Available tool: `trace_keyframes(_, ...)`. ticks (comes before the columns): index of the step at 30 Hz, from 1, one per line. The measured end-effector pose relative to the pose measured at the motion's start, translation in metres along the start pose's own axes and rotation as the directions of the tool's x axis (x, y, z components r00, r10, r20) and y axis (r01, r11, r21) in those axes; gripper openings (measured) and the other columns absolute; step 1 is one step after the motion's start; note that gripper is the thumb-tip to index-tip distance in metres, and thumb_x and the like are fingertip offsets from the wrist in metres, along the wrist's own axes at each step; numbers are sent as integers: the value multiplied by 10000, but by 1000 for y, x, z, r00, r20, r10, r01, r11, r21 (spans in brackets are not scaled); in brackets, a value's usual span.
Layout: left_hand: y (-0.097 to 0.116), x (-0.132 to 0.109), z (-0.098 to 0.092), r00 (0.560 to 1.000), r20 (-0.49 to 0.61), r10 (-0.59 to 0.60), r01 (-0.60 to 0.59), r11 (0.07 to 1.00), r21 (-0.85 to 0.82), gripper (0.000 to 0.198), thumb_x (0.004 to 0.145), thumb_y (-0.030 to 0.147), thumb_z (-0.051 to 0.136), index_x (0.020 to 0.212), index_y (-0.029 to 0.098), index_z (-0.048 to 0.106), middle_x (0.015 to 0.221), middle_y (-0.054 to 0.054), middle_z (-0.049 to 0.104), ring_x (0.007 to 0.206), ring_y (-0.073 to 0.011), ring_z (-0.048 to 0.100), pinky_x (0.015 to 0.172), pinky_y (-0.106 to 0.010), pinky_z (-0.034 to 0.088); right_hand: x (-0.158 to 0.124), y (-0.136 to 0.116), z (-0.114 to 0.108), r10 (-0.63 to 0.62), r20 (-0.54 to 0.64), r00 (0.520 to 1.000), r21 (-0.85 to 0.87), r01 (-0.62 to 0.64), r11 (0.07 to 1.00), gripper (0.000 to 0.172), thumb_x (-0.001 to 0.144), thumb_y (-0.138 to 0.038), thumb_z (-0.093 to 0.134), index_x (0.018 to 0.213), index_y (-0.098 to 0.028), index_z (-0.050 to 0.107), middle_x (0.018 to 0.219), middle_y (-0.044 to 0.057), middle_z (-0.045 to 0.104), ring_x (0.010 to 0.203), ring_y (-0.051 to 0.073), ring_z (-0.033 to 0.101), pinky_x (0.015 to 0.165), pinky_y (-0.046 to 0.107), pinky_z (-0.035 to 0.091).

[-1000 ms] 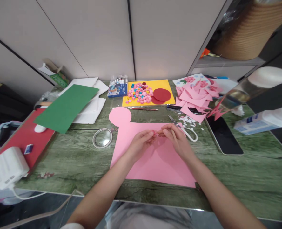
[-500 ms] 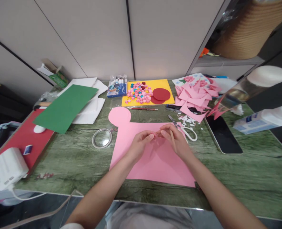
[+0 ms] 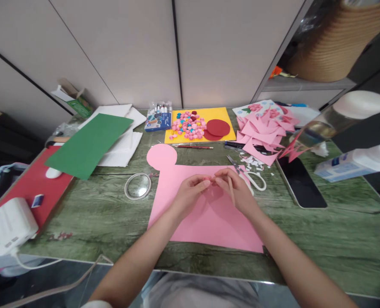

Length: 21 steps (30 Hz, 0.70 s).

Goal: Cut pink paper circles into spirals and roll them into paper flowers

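Observation:
Over a pink paper sheet [image 3: 209,229], my left hand [image 3: 188,194] is closed, pinching a small pink paper piece [image 3: 208,178] between thumb and fingertips. My right hand [image 3: 239,190] meets it from the other side, thumb and index finger at the piece. A thin tan stick [image 3: 231,190] is held in the right hand and slants down across the palm side. The fingers hide most of the pink piece. White-handled scissors [image 3: 257,182] lie just beyond the right hand, on the sheet's corner. Pink paper circles [image 3: 161,157] rest at the sheet's far left corner.
A roll of tape [image 3: 126,187] lies left of the sheet. Behind are a yellow sheet [image 3: 224,112] bearing small coloured paper curls, a pencil [image 3: 194,147] and a marker pack [image 3: 158,122]. Pink scraps [image 3: 260,132], a phone [image 3: 302,184] and bottles [image 3: 347,164] stand or lie right.
The fingers have shifted slightly around the small pink piece, and the right hand has turned a little with the stick. The tabletop things stay where they were.

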<state>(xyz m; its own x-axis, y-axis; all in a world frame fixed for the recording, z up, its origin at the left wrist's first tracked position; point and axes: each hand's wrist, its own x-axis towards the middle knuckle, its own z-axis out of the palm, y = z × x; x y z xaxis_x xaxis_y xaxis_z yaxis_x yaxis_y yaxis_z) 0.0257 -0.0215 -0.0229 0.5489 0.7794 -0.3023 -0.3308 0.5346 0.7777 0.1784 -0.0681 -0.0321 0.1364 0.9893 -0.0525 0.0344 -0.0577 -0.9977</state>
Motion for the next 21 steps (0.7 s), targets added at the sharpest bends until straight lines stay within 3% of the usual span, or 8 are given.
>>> trace_keyframes(6, -2, 0, -3, 999, 18, 28, -30, 991, 133, 161, 679, 267, 695, 788, 151, 671, 823, -34, 652, 744, -116, 566, 758, -279, 410, 0, 0, 0, -3, -6, 1000, -61, 3, 998, 158, 802, -359, 560, 895, -238, 517, 868, 19, 603, 825, 173, 600, 773, 337, 480)
trace_keyframes(11, -4, -2, -5, 989, 12, 149, -147, 948, 284, 160, 678, 281, 689, 762, 148, 658, 797, -26, 636, 735, -127, 573, 726, -277, 422, 0, -1, 1, 3, -6, 1000, -90, -4, 996, 171, 789, -365, 571, 893, -241, 516, 825, 9, 605, 789, 173, 607, 717, 319, 478)
trace_keyframes(15, -4, -2, -6, 979, -12, 205, -192, 932, 308, 142, 695, 281, 672, 758, 156, 648, 811, -29, 649, 784, -139, 587, 772, -285, 422, 0, -1, 1, 15, -4, 1000, -66, -16, 998, 170, 787, -356, 573, 893, -238, 513, 845, 15, 613, 824, 179, 614, 741, 328, 476)
trace_keyframes(21, -5, -1, -5, 992, -6, 125, -119, 955, 271, 178, 691, 290, 677, 791, 145, 653, 831, -43, 661, 768, -142, 588, 759, -296, 435, 0, -3, 2, -15, -18, 1000, -90, 13, 996, 144, 784, -319, 574, 887, -232, 522, 824, 6, 596, 780, 163, 600, 706, 307, 473)
